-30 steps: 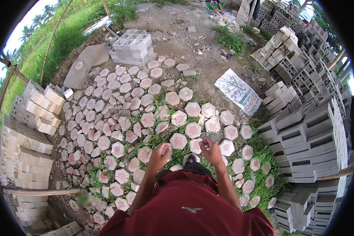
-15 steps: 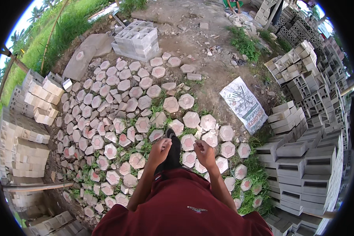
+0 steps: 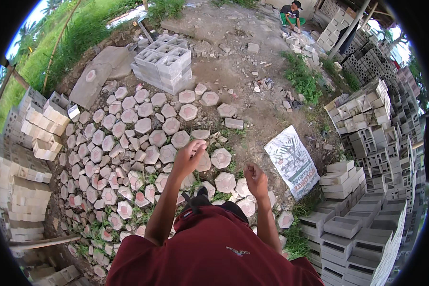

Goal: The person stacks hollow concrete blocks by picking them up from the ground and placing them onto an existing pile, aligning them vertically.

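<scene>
Both of my arms reach forward in front of my dark red shirt (image 3: 209,248), over ground laid with hexagonal concrete pavers (image 3: 225,182). My left hand (image 3: 190,156) is in the air above the pavers, its fingers loosely bent and partly apart, with nothing seen in it. Lower and to the right, my right hand (image 3: 256,180) has its fingers curled in, and no object shows in it. Neither hand touches anything. A dark shoe (image 3: 202,191) shows just ahead of my shirt. Right of my right hand, a white printed sack (image 3: 291,163) lies flat on the dirt.
A cube-shaped stack of hollow blocks (image 3: 163,64) stands ahead, beside a flat concrete slab (image 3: 93,78). Block stacks line the left (image 3: 31,198) and right (image 3: 343,238) sides. Far off, a person in green trousers (image 3: 291,19) squats near rubble. A pole (image 3: 45,242) juts in from the left.
I have moved forward, so the sack and block stacks sit lower or nearer. My left hand has risen forward, my right hand has shifted slightly right, and more of the squatting person shows.
</scene>
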`<state>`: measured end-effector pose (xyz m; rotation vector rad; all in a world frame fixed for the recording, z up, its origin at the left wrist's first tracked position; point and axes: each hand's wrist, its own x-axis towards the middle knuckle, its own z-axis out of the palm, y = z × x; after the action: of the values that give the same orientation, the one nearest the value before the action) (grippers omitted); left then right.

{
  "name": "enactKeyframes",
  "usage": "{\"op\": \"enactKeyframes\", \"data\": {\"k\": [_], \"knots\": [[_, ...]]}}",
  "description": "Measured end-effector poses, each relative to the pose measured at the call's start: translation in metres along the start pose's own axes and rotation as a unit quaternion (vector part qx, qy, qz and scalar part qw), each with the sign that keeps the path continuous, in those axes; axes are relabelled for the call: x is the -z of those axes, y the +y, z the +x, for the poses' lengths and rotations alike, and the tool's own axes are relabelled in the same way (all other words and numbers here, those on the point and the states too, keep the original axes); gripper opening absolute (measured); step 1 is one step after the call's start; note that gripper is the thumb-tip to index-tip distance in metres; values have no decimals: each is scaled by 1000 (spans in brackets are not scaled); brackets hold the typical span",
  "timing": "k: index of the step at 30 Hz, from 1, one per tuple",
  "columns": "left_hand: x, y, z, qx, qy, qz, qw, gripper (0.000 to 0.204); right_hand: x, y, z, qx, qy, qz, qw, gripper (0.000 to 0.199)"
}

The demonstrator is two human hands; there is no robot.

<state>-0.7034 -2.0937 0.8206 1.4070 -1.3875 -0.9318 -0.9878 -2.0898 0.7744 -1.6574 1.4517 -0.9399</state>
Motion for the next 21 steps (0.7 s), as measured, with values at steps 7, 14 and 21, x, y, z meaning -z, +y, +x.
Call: {"op": "enactKeyframes", "data": {"k": [7, 14, 21], "knots": [[-9, -25, 87, 39, -11, 47, 998, 37, 1, 33, 85, -46, 2, 41, 998, 28], [-81, -42, 157, 90, 1, 43, 995, 34, 9, 64, 190, -47, -67, 16, 996, 30], [-143, -20, 276, 75, 6, 54, 996, 33, 69, 73, 339, 33, -122, 30, 991, 26]]}}
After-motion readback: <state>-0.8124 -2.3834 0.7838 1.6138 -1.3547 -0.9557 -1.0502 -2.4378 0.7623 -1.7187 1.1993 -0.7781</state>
